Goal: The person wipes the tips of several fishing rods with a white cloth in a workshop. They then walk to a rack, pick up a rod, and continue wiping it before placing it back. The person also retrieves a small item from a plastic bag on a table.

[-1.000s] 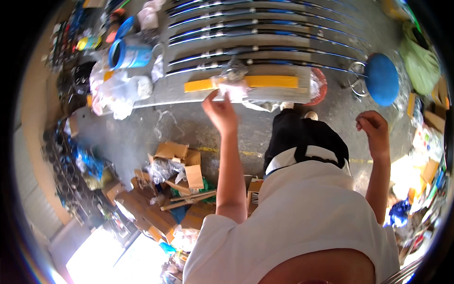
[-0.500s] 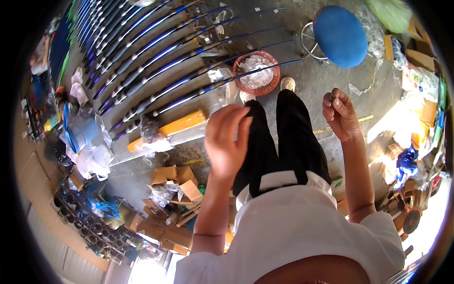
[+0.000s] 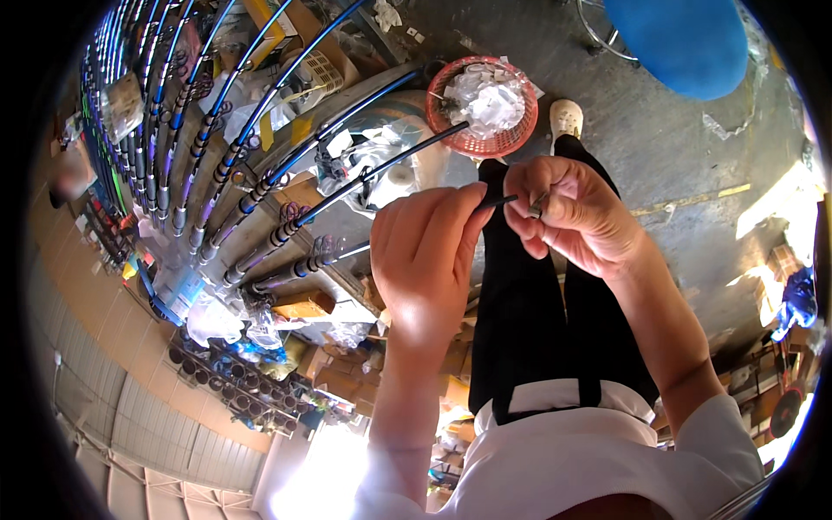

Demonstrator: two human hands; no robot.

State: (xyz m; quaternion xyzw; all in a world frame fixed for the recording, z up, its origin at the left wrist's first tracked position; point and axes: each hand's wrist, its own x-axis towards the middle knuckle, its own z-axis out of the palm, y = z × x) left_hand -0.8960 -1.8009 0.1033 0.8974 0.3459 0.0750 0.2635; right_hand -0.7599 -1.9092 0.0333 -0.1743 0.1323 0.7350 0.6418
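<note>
My left hand (image 3: 420, 251) is closed around a thin dark fishing rod (image 3: 355, 246). The rod's black tip (image 3: 500, 204) sticks out past my thumb and forefinger, pointing right. Close to that tip, my right hand (image 3: 585, 212) pinches a small metal piece (image 3: 538, 205), probably a rod guide; its exact shape is too small to make out. Whether tip and metal piece touch, I cannot tell. Beyond my left hand, more fishing rods (image 3: 282, 173) stand side by side in a row, blue and black, with line guides along them.
A red plastic basket (image 3: 523, 144) full of white scraps sits on the floor ahead of my feet. At the upper right is a stool with a blue seat (image 3: 685, 43). Cardboard boxes (image 3: 334, 377) and plastic bags (image 3: 212, 319) crowd the left; blue plastic (image 3: 797, 303) lies far right.
My left hand, empty before, now grips a rod near its tip. The right hand has moved left toward it, still pinching the small piece. The whole view has shifted and turned.
</note>
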